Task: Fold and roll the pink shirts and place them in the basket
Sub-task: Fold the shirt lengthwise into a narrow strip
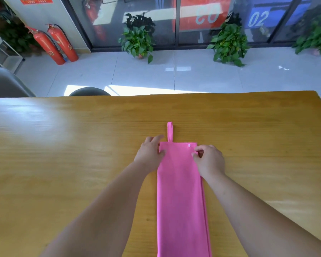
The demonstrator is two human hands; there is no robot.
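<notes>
The left forearm (104,197) and right forearm (248,206) are bare and sleeveless, broad near the lower edge and narrowing to the wrists. The left hand (149,153) and right hand (209,160) are bare, with short, rounded fingers.

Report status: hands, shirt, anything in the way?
Left hand, right hand each pinch a far corner of pink shirt. Folded to long strip, flat on table, not yet rolled. Nothing on the strip; basket not in view.

One shirt (180,191) (pink), one table (63,145), two extinguishers (48,47) (63,43).
</notes>
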